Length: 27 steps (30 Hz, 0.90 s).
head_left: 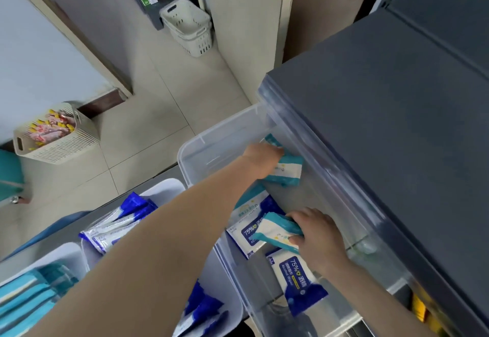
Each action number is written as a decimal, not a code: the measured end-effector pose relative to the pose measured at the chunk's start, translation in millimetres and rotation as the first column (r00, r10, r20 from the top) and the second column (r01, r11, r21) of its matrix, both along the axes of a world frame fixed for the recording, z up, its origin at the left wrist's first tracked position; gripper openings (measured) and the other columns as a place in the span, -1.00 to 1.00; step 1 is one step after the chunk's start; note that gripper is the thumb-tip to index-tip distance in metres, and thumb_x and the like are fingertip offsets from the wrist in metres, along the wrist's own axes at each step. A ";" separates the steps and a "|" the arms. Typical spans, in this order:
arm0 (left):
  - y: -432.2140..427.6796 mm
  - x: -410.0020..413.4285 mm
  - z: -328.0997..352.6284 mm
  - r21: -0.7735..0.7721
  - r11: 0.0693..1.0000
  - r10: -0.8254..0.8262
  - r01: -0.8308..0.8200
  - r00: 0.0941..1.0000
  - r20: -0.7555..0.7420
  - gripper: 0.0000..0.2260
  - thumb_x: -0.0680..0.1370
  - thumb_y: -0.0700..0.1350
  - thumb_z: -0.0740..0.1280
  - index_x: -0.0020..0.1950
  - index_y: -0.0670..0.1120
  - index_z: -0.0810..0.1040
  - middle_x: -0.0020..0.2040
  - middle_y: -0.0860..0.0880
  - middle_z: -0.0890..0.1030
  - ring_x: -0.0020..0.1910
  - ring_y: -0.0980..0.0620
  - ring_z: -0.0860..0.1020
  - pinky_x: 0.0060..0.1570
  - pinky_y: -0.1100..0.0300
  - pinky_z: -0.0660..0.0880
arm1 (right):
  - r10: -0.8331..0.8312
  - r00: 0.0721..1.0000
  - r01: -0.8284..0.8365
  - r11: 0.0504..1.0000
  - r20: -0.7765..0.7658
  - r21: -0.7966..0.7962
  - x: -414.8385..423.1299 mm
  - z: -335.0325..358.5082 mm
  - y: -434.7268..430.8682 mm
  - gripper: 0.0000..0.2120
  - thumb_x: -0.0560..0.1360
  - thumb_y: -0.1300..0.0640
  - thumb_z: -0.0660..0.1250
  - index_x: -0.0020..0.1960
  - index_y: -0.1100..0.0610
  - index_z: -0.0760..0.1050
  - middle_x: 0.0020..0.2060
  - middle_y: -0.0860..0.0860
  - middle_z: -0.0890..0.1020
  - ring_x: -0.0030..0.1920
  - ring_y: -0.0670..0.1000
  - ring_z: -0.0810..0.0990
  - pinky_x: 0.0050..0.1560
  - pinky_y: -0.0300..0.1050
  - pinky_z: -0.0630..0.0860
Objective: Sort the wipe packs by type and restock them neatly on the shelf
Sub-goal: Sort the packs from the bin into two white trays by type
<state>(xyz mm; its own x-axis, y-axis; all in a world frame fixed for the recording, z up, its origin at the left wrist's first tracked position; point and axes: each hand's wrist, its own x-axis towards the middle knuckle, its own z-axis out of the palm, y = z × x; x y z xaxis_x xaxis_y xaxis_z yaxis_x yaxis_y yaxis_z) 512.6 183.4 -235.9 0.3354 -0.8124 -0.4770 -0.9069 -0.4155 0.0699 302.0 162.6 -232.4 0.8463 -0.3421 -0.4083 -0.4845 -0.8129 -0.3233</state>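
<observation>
Grips a teal-and-white wipe pack [287, 171] in the left hand [262, 159], fingers curled over its near end and mostly hidden behind it. Leaves the rest of that pack jutting out to the right of the knuckles, tilted, low inside the far clear bin [211, 135] and close against the side tucked under the dark grey shelf [383, 125]. Reaches there with the left forearm stretched across from the lower left corner. Holds a second teal-and-white pack [277, 232] in the right hand [317, 236], fingers wrapped round its right end, the long free end pointing left, away from the palm. Keeps this one over a blue alcohol wipe pack [244, 233] lying in the nearer clear bin [230, 265]; cannot tell whether touching it or just above. Shows another blue pack [299, 281] flat in the same bin, just below the right wrist. Has, down at the left, a white tray [169, 188] loaded with blue packs [124, 220] and, nearer the corner, a row of teal packs [26, 299] standing on edge. Sets a beige basket [53, 148] of bright wrappers on the floor tiles, well apart from both hands
</observation>
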 end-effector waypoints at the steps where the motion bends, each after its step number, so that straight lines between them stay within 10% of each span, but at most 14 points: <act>1: 1.3 1.0 -0.1 0.025 1.000 -0.005 0.005 1.000 0.002 -0.65 0.57 -0.23 0.19 0.36 -0.10 0.34 0.08 -0.11 0.54 0.05 -0.14 0.56 -0.12 0.06 0.46 | -0.005 1.000 0.005 1.000 -0.005 0.004 -1.7 1.2 -0.9 -0.61 0.47 0.02 0.35 0.27 -0.12 0.37 0.13 -0.16 0.49 0.16 -0.08 0.43 0.15 -0.15 0.35; 6: 4.7 10.2 -6.8 0.049 0.998 -0.030 0.028 0.999 0.034 -0.67 0.55 -0.18 0.27 0.32 -0.12 0.41 0.21 -0.11 0.47 0.20 -0.11 0.45 -0.09 0.08 0.40 | -0.013 1.000 0.013 1.000 -0.011 0.020 -5.8 7.5 -2.0 -0.60 0.49 0.03 0.34 0.29 -0.11 0.35 0.16 -0.15 0.47 0.19 -0.08 0.41 0.17 -0.17 0.34; 12: -1.7 10.2 -32.7 -0.016 0.986 -0.163 0.165 0.984 0.064 -0.56 0.53 -0.12 0.33 0.41 -0.03 0.41 0.49 -0.02 0.26 0.50 -0.06 0.15 0.45 0.02 0.18 | -0.041 0.999 0.041 0.999 -0.007 0.007 -5.9 12.1 -4.9 -0.62 0.50 0.02 0.34 0.27 -0.08 0.35 0.18 -0.14 0.46 0.20 -0.08 0.41 0.17 -0.19 0.35; 19: 18.0 -1.5 -25.8 -0.013 0.998 0.069 -0.069 0.998 -0.014 -0.66 0.50 -0.04 0.39 0.24 -0.09 0.49 0.10 -0.11 0.41 0.03 -0.13 0.51 -0.11 0.07 0.46 | -0.146 0.989 0.146 0.988 -0.003 0.045 -11.9 15.7 -4.6 -0.69 0.50 0.00 0.33 0.22 -0.02 0.39 0.12 -0.10 0.50 0.12 -0.06 0.46 0.08 -0.17 0.42; 27: 66.0 -14.3 30.3 -0.205 0.880 0.389 -0.429 0.897 -0.208 -0.85 0.51 -0.12 0.33 0.06 -0.10 0.46 0.03 -0.11 0.51 0.01 -0.15 0.53 -0.14 0.07 0.43 | -0.251 0.968 0.242 0.952 0.023 0.189 -5.7 45.6 3.4 -0.77 0.53 0.08 0.30 0.16 0.03 0.37 0.05 -0.06 0.51 0.01 -0.06 0.49 -0.03 -0.16 0.42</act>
<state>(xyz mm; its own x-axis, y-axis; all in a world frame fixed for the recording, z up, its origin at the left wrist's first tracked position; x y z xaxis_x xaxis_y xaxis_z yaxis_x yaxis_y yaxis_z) 498.3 249.4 -205.7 0.6004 -0.7143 -0.3596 -0.6285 -0.6995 0.3403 296.3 166.0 -186.8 0.7645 -0.4659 -0.4456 -0.6434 -0.5948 -0.4820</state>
